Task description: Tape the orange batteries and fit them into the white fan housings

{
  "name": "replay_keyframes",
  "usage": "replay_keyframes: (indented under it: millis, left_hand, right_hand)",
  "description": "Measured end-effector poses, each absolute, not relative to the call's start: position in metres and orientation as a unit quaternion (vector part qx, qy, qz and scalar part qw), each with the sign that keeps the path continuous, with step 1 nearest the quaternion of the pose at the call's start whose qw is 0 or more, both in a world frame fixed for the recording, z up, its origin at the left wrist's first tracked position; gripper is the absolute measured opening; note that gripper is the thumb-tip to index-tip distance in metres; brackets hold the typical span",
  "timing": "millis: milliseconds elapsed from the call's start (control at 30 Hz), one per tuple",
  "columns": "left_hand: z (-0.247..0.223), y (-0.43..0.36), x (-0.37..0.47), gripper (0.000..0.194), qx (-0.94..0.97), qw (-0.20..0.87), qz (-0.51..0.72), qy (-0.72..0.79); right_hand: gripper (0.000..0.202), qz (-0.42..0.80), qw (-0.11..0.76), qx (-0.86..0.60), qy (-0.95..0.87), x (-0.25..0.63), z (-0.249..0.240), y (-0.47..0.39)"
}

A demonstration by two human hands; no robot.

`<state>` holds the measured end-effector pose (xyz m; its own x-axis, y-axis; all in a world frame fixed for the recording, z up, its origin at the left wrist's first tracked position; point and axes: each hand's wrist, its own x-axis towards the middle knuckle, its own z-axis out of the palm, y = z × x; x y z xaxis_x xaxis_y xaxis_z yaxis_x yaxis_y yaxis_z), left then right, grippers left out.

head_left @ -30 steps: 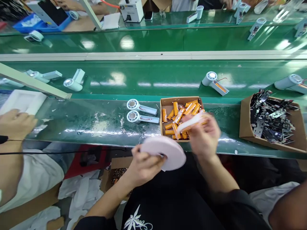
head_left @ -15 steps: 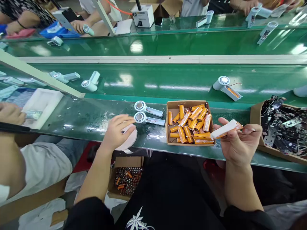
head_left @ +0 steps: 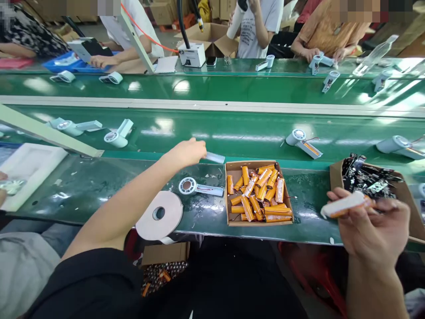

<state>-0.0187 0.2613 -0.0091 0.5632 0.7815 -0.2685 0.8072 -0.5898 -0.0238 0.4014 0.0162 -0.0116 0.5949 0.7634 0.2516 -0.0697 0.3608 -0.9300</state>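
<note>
My left hand (head_left: 191, 151) is closed over the round head of a light-blue handheld fan; only the fan's handle (head_left: 215, 157) sticks out past the fingers. A second handheld fan (head_left: 187, 186) lies just below it, with its handle pointing right and a thin wire along it. On the right, my right hand (head_left: 375, 226) pinches an orange battery (head_left: 345, 205) with a white strip along its top side. A carton (head_left: 229, 217) of orange batteries stands between my hands. Below my left forearm lies a roll of white tape (head_left: 172, 217).
A box of circuit boards (head_left: 337, 175) stands at the right. More fans (head_left: 116, 138) lie on the green conveyor belt (head_left: 186, 108). A white foam tray (head_left: 46, 159) and a co-worker's hand are at the left. Several people work across the belt.
My left hand has moved from above the tape roll up to the farther fan and closed on it. My right hand has shifted right with the battery. The view has tilted up.
</note>
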Motion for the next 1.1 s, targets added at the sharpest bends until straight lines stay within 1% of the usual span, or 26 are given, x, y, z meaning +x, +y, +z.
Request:
replay_keyframes:
  millis: [33, 100, 167, 267, 333, 400, 500, 600, 667, 933, 1100]
  left_hand:
    - [-0.010, 0.279, -0.009, 0.028, 0.882, 0.039, -0.114, 0.455]
    - [-0.013, 0.313, 0.016, 0.031, 0.884, 0.049, -0.096, 0.455]
    - [-0.017, 0.339, 0.040, 0.030, 0.885, 0.085, -0.091, 0.448]
    - [-0.022, 0.358, 0.064, 0.026, 0.888, 0.122, -0.101, 0.431]
    - [-0.024, 0.361, 0.068, 0.025, 0.885, 0.136, -0.102, 0.433]
    - [-0.024, 0.363, 0.068, 0.027, 0.878, 0.143, -0.093, 0.447]
    - [-0.024, 0.364, 0.067, 0.034, 0.865, 0.135, -0.061, 0.480]
    - [-0.028, 0.364, 0.075, 0.036, 0.851, 0.118, -0.036, 0.510]
    - [-0.033, 0.363, 0.082, 0.035, 0.844, 0.114, -0.026, 0.523]
    - [-0.040, 0.352, 0.106, 0.034, 0.813, 0.131, 0.012, 0.567]
    - [-0.032, 0.340, 0.113, 0.031, 0.810, 0.152, 0.036, 0.565]
  right_hand:
    - [0.046, 0.278, 0.743, -0.473, -0.382, 0.393, -0.001, 0.035]
    - [0.050, 0.300, 0.717, -0.443, -0.447, 0.373, 0.014, 0.082]
    - [0.044, 0.346, 0.666, -0.428, -0.503, 0.351, 0.018, 0.135]
    - [0.045, 0.428, 0.571, -0.420, -0.561, 0.320, 0.005, 0.210]
    - [0.047, 0.448, 0.504, -0.431, -0.599, 0.305, -0.011, 0.248]
    - [0.043, 0.412, 0.442, -0.466, -0.646, 0.293, -0.025, 0.273]
    - [0.033, 0.298, 0.351, -0.527, -0.714, 0.279, -0.038, 0.291]
    - [0.034, 0.184, 0.221, -0.561, -0.776, 0.268, -0.040, 0.297]
    - [0.036, 0.136, 0.147, -0.567, -0.799, 0.263, -0.040, 0.298]
    - [0.040, 0.098, -0.014, -0.566, -0.819, 0.260, -0.042, 0.296]
    - [0.046, 0.082, -0.085, -0.552, -0.826, 0.250, -0.039, 0.298]
